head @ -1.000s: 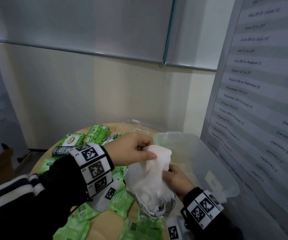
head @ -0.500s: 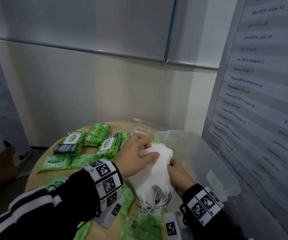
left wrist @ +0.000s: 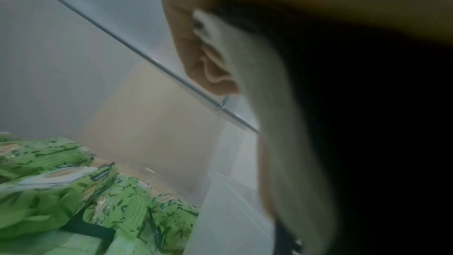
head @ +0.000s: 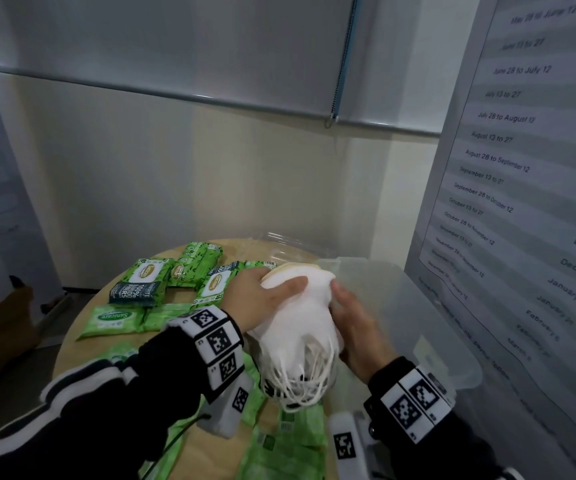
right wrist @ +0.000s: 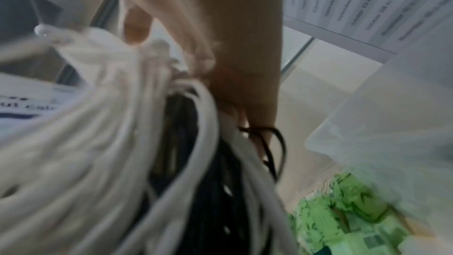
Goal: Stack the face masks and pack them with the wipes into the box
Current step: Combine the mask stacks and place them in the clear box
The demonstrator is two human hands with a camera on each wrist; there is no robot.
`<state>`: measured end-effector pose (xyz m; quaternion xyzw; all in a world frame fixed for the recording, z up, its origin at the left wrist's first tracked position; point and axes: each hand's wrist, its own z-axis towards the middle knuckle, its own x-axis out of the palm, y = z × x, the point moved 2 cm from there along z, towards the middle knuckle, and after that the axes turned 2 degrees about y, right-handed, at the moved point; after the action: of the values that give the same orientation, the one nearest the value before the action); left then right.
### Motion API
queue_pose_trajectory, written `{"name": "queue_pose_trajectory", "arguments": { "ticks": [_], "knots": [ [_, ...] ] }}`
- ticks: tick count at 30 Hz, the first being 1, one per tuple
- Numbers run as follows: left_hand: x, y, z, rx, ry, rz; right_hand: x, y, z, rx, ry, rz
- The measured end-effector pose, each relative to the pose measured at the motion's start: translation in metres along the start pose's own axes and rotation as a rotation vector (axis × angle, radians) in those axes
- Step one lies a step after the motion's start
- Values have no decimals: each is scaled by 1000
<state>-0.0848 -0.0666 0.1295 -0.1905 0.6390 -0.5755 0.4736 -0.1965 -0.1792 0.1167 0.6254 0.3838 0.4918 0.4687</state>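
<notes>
- Between both hands, above the table edge and just left of the box: stack of face masks (head: 295,320), white, nested, with the ear loops (head: 298,382) hanging loose from its near end.
- Left hand (head: 262,299) grasps the stack from the left, fingers curled over the top.
- Right hand (head: 355,327) presses the other side, fingers fairly straight; whether any curl under is hidden.
- Box (head: 418,306), clear plastic, stands open to the right; masks not yet inside.
- Wipes (head: 148,282), green packs, lie scattered on the round table (head: 72,344); none visibly in the box.
- Risk: grip is a side squeeze only, so easing pressure could let the inner masks slide out and the stack fan apart.
- Risk: dangling loops could snag the box rim or a wipe pack in transfer.
</notes>
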Motion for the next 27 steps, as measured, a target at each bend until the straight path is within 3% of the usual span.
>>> {"name": "queue_pose_trajectory", "arguments": {
  "ticks": [3,5,10,15,20,22,25,27],
  "knots": [
    [-8,2,3,-48,-80,-34,-4,-11,-2,78,3,-363],
    [-12,0,5,-58,-116,-52,-7,-17,-1,96,-50,-415],
    [-11,2,7,-94,-220,-178,-6,-25,4,40,-146,-353],
    [-6,-2,6,-90,-254,-262,-2,-20,7,-143,-218,-109],
    [-9,-4,9,-43,-284,-281,-11,-25,3,-160,-329,-146],
    [-7,-3,8,-27,-267,-282,-16,-25,0,-127,-291,-183],
    [-6,-1,9,1,-214,-244,-24,-15,-14,-6,-123,-272],
    [-6,0,9,22,-145,-154,-31,0,-21,-18,-138,-356]
  ]
}}
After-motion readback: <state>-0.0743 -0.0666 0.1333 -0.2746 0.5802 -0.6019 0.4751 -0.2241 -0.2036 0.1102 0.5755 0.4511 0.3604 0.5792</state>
